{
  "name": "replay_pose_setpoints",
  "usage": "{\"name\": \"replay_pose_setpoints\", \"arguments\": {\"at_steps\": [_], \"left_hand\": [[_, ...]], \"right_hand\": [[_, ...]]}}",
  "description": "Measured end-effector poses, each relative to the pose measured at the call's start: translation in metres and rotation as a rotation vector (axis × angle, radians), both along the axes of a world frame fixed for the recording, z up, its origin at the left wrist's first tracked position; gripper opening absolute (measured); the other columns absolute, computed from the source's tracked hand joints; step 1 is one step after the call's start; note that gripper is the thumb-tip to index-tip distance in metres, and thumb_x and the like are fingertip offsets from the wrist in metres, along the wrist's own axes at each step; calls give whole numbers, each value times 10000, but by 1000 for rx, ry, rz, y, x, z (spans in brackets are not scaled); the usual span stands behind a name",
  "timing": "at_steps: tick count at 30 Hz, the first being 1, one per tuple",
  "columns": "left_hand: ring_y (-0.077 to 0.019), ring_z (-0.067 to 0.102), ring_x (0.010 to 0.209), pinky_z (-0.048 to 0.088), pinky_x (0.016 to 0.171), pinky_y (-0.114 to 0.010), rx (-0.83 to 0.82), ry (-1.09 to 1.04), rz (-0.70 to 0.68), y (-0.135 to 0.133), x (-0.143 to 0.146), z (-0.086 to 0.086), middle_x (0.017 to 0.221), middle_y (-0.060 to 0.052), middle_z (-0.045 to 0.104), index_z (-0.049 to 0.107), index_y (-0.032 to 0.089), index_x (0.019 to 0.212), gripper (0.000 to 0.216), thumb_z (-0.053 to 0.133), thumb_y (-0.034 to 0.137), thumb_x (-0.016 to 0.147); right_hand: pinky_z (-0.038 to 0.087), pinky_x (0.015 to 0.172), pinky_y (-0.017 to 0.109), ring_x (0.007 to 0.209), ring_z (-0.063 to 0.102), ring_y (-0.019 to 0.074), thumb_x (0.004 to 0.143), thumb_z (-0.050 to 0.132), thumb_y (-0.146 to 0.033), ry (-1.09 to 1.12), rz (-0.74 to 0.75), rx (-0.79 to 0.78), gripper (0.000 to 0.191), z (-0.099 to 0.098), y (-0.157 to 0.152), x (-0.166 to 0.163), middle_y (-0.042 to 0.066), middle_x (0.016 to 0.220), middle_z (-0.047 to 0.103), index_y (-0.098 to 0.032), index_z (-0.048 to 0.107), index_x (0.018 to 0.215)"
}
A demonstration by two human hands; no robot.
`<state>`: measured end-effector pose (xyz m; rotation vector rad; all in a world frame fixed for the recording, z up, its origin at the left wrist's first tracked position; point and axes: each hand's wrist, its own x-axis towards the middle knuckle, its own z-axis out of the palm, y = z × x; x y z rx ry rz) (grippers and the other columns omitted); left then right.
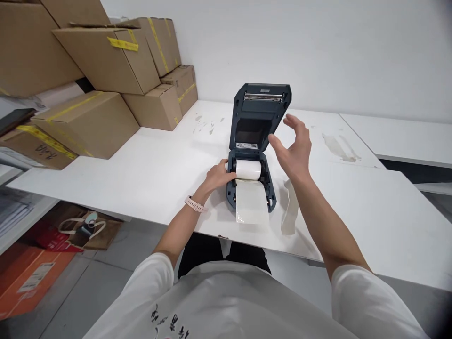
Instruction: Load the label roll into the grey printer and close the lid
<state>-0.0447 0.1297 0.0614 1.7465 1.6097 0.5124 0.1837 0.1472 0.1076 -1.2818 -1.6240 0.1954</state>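
A dark label printer [231, 192] stands on the table with its lid [256, 113] raised and tilted back. Inside the base sits a white label roll [248, 169], and a strip of labels [252, 205] runs from it over the printer's front edge. My left hand [218, 175] grips the base's left side, its thumb reaching in beside the roll; some of its fingers are hidden. My right hand [295, 146] is open just right of the lid, thumb and fingers apart, holding nothing. A loose curled paper strip [290, 212] lies on the table near my right forearm.
Stacked cardboard boxes [90, 122] with yellow tape fill the table's left end, against the wall. The white table [155, 176] has peeled residue patches [341, 147] at right. Below left, an orange box [35, 278] and a bag [86, 228] are on the floor.
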Motion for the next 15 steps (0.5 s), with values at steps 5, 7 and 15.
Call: {"name": "replay_pose_setpoints", "arguments": {"at_steps": [5,7,15], "left_hand": [[-324,709,968,496,782,-380,60,109,5,9,6,-5,1020,-122,766,576,163,1361,577,546,285,798],[-331,708,962,496,779,-388,71,117,4,10,6,-7,1007,-122,766,589,160,1345,566,544,281,794],[-295,691,865,461,717,-364,68,28,19,8,4,-12,864,-71,741,553,163,1430,654,534,288,788]], "right_hand": [[500,1050,557,1189,659,367,869,681,-403,-394,255,-239,338,-9,4,-18,104,1227,736,-250,708,1169],[507,1015,588,1180,662,416,782,770,-384,-613,356,-432,504,-17,16,-27,136,1262,731,-231,690,1256],[541,1026,554,1190,674,386,606,909,-390,-413,646,-609,811,-5,25,-10,60,1337,708,-328,653,1373]]}}
